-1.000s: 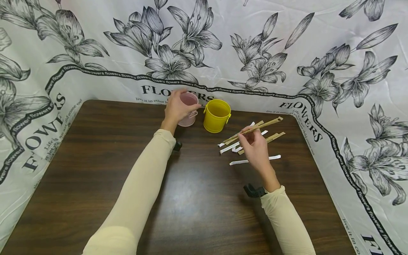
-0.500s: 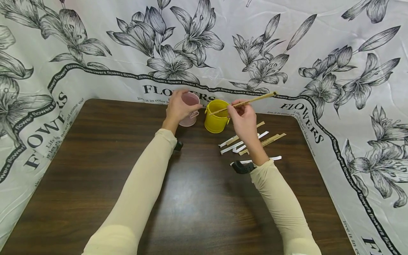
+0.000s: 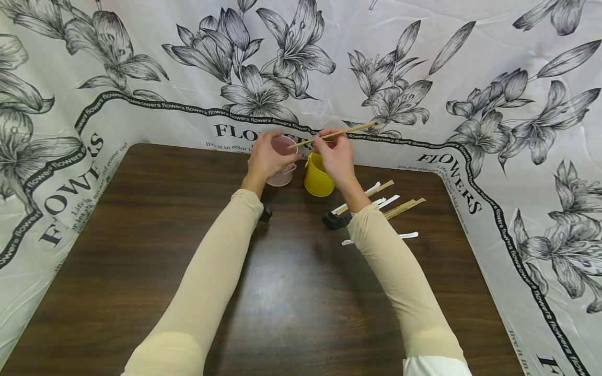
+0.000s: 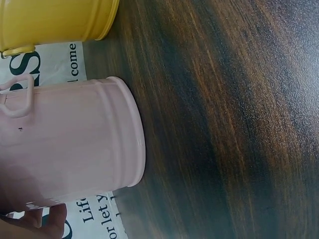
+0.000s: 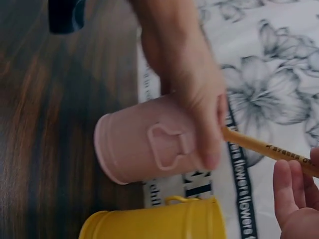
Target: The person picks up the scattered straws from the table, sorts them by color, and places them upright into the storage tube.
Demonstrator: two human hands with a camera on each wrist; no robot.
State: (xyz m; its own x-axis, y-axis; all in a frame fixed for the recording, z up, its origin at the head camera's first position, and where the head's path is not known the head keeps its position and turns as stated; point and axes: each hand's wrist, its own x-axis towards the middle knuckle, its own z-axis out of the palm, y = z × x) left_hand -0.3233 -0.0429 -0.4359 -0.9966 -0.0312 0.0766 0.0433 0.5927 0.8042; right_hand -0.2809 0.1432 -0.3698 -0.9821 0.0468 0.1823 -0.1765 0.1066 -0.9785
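At the back of the table stands a small pink metal bucket (image 3: pixel 280 179) with a little side handle (image 5: pixel 158 147). My left hand (image 3: pixel 263 160) grips it at the rim, thumb on the near side. My right hand (image 3: pixel 336 157) pinches a slim straw in a printed tan paper wrapper (image 5: pixel 259 145) between thumb and fingers. The straw slants down to the left, and its lower end is at the pink bucket's mouth. Below the right hand is a yellow bucket (image 3: pixel 318 180), its top partly hidden by that hand.
Several white and tan paper-wrapped straws (image 3: pixel 405 208) lie loose on the dark wooden table (image 3: pixel 291 292), right of the yellow bucket, partly under the right forearm. A white flower-printed cloth (image 3: pixel 188 125) hangs behind the table and at its sides.
The right hand lifted the tan straw from the pile and carried it left over the yellow bucket to the pink one. The left hand has kept its hold on the pink bucket.
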